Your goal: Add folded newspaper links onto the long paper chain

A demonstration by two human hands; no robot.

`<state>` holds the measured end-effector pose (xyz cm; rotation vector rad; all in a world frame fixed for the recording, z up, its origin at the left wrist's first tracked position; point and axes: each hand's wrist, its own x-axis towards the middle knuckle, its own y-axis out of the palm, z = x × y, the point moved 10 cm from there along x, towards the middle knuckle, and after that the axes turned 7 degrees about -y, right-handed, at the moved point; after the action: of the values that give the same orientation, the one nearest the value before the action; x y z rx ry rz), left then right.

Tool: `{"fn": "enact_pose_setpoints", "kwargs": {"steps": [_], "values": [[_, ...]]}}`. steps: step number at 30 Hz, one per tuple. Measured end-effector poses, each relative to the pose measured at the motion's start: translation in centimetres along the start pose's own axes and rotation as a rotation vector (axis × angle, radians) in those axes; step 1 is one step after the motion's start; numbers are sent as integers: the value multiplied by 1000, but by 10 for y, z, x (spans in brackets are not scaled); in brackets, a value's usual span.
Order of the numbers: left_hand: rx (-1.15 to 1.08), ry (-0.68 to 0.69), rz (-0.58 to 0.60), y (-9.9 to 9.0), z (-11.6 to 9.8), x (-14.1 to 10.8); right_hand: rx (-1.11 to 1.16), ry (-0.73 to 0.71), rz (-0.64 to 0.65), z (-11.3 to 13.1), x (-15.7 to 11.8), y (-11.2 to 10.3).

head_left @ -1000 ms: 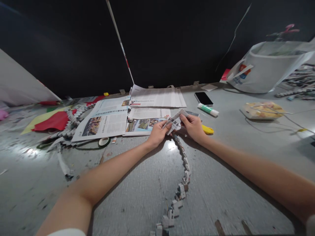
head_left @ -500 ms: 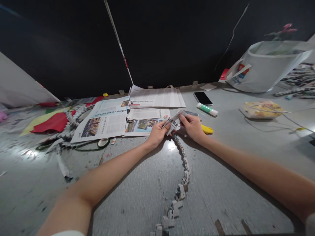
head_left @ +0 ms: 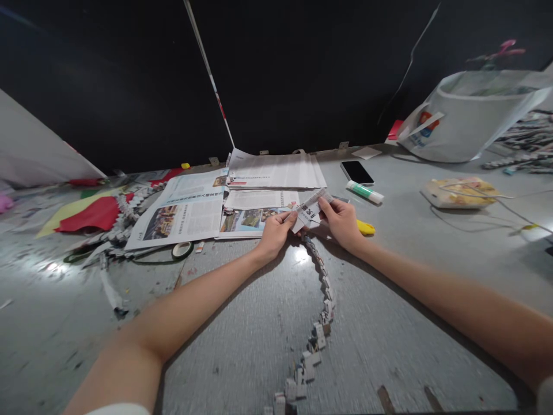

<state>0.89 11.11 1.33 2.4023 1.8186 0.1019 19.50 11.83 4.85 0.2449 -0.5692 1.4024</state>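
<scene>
A small folded strip of newspaper (head_left: 308,212) is pinched between my two hands, above the grey table. My left hand (head_left: 275,233) is closed on its lower left end. On its upper right part, the thumb and fingers of my right hand (head_left: 339,222) are closed. A chain of folded paper links (head_left: 325,282) starts just below the strip and curves down the table toward the bottom edge. Whether the strip is joined to the chain cannot be made out. Newspaper sheets (head_left: 190,207) lie behind and left of my hands.
Right of the sheets are a phone (head_left: 356,173), a glue stick (head_left: 365,192) and a yellow object (head_left: 365,228). Farther right are a packet (head_left: 460,193) and a white bag (head_left: 466,118). Tape (head_left: 182,250) and red paper (head_left: 88,214) lie left.
The paper strip has turned and shows more of its printed face. My right hand has shifted slightly to the right, while my left hand stays nearly in place.
</scene>
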Motion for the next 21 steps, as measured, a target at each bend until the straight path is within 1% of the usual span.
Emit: {"fn": "enact_pose_setpoints", "kwargs": {"steps": [2, 5, 7, 10, 12, 14, 18, 20, 21], "values": [[-10, -9, -2, -1, 2, 0, 17, -6, -4, -2, 0, 1], [-48, -15, -17, -4, 5, 2, 119, -11, -19, -2, -2, 3], [-81, -31, -29, -7, 9, 5, 172, -18, 5, 0, -4, 8], [-100, -58, -37, -10, 13, 8, 147, -51, 136, 9, -9, 20], [-102, -57, -30, -9, 12, 8, 73, -89, 256, 16, -14, 29], [-102, -48, -11, -7, 9, 8, -16, -135, 346, 23, -17, 35], [-118, -49, 0, -4, 7, 6, -119, -216, 477, 31, -20, 46], [-111, -57, -6, -4, 7, 6, -114, -214, 525, 31, -22, 51], [-100, -62, -4, -4, 8, 5, -97, -203, 523, 31, -22, 51]]}}
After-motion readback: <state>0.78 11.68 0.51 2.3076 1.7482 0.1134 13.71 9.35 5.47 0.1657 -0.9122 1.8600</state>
